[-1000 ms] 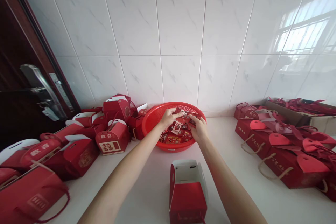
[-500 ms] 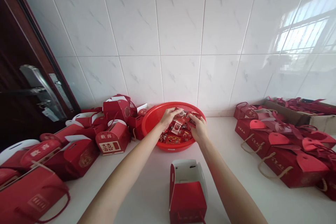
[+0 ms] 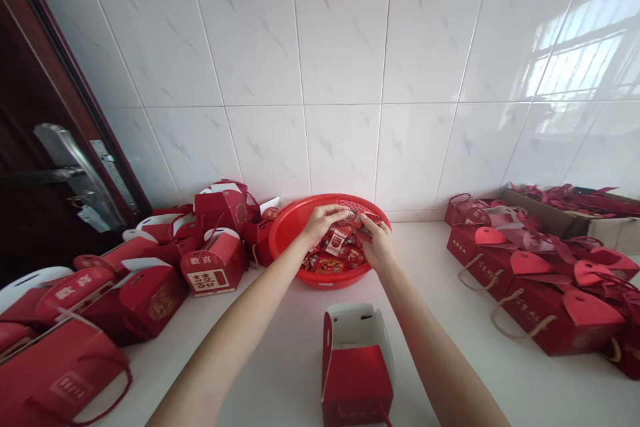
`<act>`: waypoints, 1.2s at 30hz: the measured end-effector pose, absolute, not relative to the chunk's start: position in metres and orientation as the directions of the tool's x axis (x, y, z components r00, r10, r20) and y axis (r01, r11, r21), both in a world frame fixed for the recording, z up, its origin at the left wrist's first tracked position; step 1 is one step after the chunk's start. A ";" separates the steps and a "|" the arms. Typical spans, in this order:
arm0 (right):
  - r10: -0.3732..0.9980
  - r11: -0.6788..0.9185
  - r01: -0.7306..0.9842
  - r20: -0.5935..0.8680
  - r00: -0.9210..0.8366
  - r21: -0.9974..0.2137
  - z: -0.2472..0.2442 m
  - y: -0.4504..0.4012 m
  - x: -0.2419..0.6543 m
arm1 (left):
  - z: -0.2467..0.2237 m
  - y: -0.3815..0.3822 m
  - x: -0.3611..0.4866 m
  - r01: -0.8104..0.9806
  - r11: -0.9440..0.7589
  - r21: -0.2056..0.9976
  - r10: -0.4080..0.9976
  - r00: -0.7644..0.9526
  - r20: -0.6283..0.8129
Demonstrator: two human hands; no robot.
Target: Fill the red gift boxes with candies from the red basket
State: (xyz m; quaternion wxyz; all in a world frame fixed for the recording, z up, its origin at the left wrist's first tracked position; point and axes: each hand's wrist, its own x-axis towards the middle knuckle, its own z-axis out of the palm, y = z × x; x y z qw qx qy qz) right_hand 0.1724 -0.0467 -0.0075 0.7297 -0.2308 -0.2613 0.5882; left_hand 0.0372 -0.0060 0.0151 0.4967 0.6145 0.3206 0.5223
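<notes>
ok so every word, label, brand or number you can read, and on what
"CANDY": packet in basket
"歡喜", small: box beside basket
"歡喜": box further left
"囍": that box's label
"歡喜": flap at far left
Too blurred or small: gold lettering on right-hand boxes, front-left panel, other packets

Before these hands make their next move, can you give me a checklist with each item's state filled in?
1. Red perforated plastic basket stands on the white tabletop: ok.
2. Small red-and-white wrapped candies within reach: ok, several show inside the basket.
3. Left hand and right hand clear of the candies: not ok, both have wrappers at their fingertips.
4. Each hand's grip secure: cannot tell, fingers cover the contact.
5. Red cardboard box with white lining upright and open: ok.
6. Box's floor bare: cannot tell, its front side hides it.
</notes>
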 end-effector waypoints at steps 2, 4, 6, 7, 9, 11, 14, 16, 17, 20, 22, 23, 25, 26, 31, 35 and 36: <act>0.978 0.207 -0.727 0.111 0.178 -0.655 -0.009 -0.046 0.173 | 0.014 -0.003 0.037 -0.109 -0.320 0.941 0.908 0.247 0.338; 0.976 0.211 -0.726 0.099 0.194 -0.654 -0.009 -0.045 0.173 | 0.012 0.002 0.035 -0.088 -0.311 0.946 0.916 0.237 0.323; 0.974 0.214 -0.738 0.078 0.214 -0.640 -0.009 -0.044 0.173 | 0.008 0.009 0.033 -0.008 -0.261 0.965 0.939 0.232 0.256; 0.973 0.212 -0.747 0.066 0.221 -0.630 -0.009 -0.044 0.174 | 0.005 0.013 0.032 0.052 -0.229 0.972 0.949 0.236 0.211; 0.973 0.206 -0.761 0.048 0.224 -0.616 -0.009 -0.044 0.174 | -0.002 0.018 0.029 0.180 -0.174 0.968 0.957 0.263 0.123; 0.974 0.198 -0.765 0.033 0.226 -0.613 -0.010 -0.044 0.174 | -0.009 0.020 0.027 0.273 -0.137 0.952 0.948 0.314 0.046; 0.970 0.205 -0.762 0.025 0.241 -0.614 -0.012 -0.042 0.175 | -0.017 0.018 0.023 0.388 -0.090 0.917 0.922 0.381 -0.071; 0.967 0.212 -0.759 0.021 0.253 -0.615 -0.013 -0.041 0.175 | -0.019 0.017 0.021 0.448 -0.067 0.891 0.910 0.394 -0.129; 0.966 0.213 -0.756 0.019 0.257 -0.618 -0.014 -0.041 0.175 | -0.020 0.017 0.020 0.475 -0.061 0.878 0.907 0.392 -0.150; 0.965 0.214 -0.744 0.021 0.260 -0.633 -0.014 -0.041 0.174 | -0.019 0.019 0.019 0.551 -0.053 0.833 0.910 0.370 -0.187; 0.966 0.208 -0.742 0.016 0.257 -0.638 -0.012 -0.042 0.174 | -0.019 0.020 0.019 0.598 -0.058 0.800 0.914 0.355 -0.199; 0.967 0.201 -0.745 0.006 0.256 -0.636 -0.012 -0.043 0.174 | -0.020 0.020 0.020 0.619 -0.065 0.783 0.915 0.350 -0.202; 0.968 0.185 -0.756 -0.018 0.251 -0.628 -0.010 -0.044 0.174 | -0.022 0.020 0.021 0.657 -0.088 0.749 0.917 0.348 -0.197; 0.968 0.179 -0.761 -0.028 0.250 -0.623 -0.009 -0.045 0.174 | -0.023 0.019 0.022 0.674 -0.105 0.732 0.918 0.349 -0.190; 0.964 0.185 -0.775 -0.040 0.262 -0.605 -0.005 -0.047 0.173 | -0.027 0.020 0.020 0.726 -0.240 0.645 0.932 0.357 -0.055; 0.962 0.201 -0.775 -0.029 0.272 -0.599 -0.006 -0.046 0.173 | -0.019 0.021 0.017 0.744 -0.367 0.558 0.930 0.313 0.195; 0.960 0.209 -0.778 -0.025 0.277 -0.592 -0.007 -0.045 0.173 | -0.017 0.020 0.019 0.748 -0.402 0.528 0.915 0.313 0.254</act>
